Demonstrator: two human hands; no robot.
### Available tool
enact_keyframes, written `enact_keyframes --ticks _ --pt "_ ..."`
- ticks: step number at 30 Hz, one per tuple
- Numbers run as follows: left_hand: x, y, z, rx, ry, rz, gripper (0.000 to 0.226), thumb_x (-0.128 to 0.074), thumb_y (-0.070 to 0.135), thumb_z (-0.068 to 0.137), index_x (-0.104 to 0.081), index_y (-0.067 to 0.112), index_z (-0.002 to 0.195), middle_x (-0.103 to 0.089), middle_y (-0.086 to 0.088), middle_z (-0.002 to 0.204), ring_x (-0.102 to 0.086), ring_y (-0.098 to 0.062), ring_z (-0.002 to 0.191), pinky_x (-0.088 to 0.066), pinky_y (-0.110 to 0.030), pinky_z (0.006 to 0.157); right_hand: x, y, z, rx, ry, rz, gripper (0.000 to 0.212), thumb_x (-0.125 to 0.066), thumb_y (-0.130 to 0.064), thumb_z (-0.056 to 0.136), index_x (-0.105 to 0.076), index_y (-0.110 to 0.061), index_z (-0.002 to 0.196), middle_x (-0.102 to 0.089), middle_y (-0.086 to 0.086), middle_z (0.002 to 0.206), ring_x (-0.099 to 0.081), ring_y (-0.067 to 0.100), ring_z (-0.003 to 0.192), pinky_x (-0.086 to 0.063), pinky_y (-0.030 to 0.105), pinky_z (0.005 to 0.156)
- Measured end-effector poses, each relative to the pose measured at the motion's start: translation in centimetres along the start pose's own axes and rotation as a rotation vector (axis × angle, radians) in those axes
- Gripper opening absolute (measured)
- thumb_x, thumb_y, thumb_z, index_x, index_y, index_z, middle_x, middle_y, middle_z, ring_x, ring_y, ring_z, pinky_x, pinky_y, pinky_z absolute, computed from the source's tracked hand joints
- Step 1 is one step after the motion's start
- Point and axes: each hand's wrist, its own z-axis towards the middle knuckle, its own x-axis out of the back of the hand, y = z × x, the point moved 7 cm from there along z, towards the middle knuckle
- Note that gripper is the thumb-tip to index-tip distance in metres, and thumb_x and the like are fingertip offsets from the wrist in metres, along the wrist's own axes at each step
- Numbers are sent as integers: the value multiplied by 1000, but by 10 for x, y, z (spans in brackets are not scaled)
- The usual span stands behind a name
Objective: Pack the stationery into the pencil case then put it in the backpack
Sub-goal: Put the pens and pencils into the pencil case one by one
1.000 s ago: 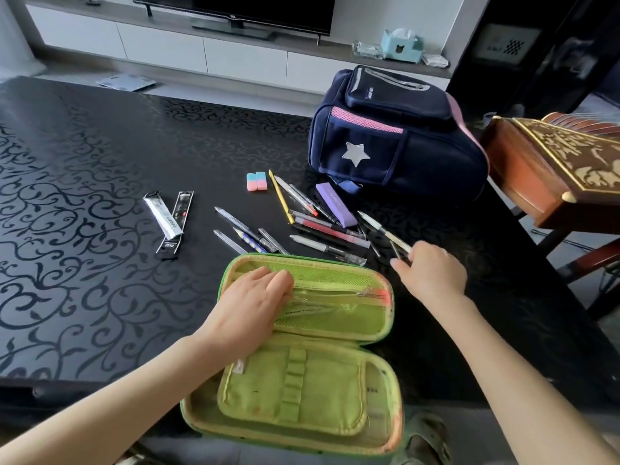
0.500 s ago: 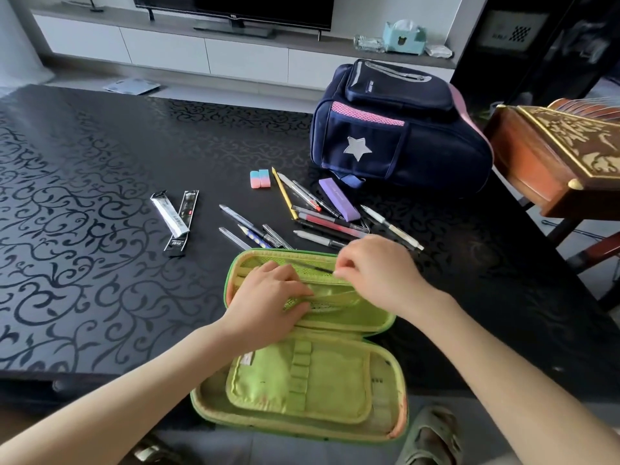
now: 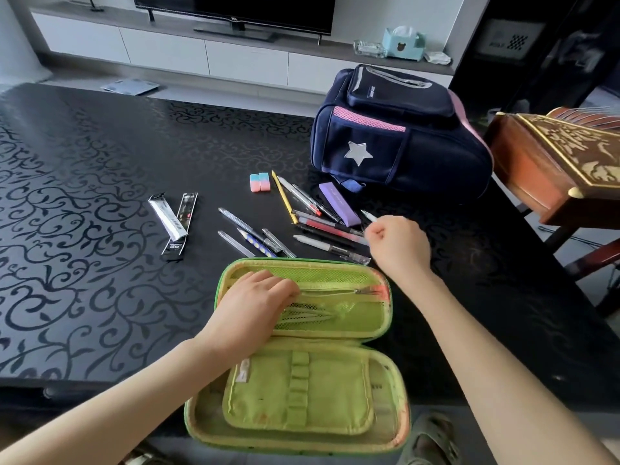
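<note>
- The right hand (image 3: 397, 245), curled closed, appears to pinch a white pen (image 3: 369, 217) by its near end; the pen's long axis slants away to the upper left.
- The left hand (image 3: 258, 302) lies flat and open on the mesh pocket of the open green fabric pencil case (image 3: 302, 380), just beside and below the right hand.
- Loose pens (image 3: 330, 229) lie between the case and the navy star-patch backpack (image 3: 396, 139).

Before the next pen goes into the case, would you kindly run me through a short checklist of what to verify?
1. Green zip-around pencil case lies open flat: ok.
2. Left hand rests on the case's mesh pocket, steadying it: ok.
3. Right hand is closed around the white pen beside the purple rectangular box: cannot tell, the fingers hide the contact.
4. Mesh pocket's zip is open enough to take a pen: cannot tell.
5. Loose pens remain on the black patterned table: not ok, packing unfinished.
6. Navy backpack with a silver star is open to receive the case: cannot tell.
</note>
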Motion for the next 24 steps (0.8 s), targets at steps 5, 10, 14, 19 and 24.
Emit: enact_keyframes --ticks 5,10,14,19,24 --pt "-6 -1 -2 23 -33 11 16 -56 12 83 -48 22 93 -64 6 73 -56 -20 67 -46 -32 62 -40 52 26 -311 -268 -26 32 -62 -28 85 -43 -10 67 -53 5 74 -52 27 71 -34 26 51" --pt "-1 3 2 26 -23 -13 25 -37 27 92 -59 15 86 -63 4 72 -54 -20 65 -49 -30 58 -28 54 22 -377 -243 -149 12 -55 -17 89 -58 -8 97 -59 10 91 -57 30 81 -40 30 63" --pt "5 4 -2 5 43 25 26 -40 25 93 -61 12 85 -59 1 73 -49 -20 67 -40 -27 63 13 30 0 -138 -32 -197 14 -54 -21 91 -63 -11 89 -67 6 91 -61 29 84 -43 31 63" --pt "13 7 -6 -24 137 73 22 -46 23 93 -63 12 84 -59 -1 78 -46 -20 73 -39 -29 69 4 -39 -54 472 -312 -153 12 -54 -28 90 -64 -24 83 -67 -9 84 -57 14 83 -46 31 76" --pt "11 4 -4 12 92 86 18 -48 23 90 -61 13 83 -61 -1 84 -51 -22 78 -39 -33 72 -26 -63 -69 630 -452 -151 22 -53 -35 91 -71 -23 89 -63 -10 91 -48 12 92 -43 32 79"
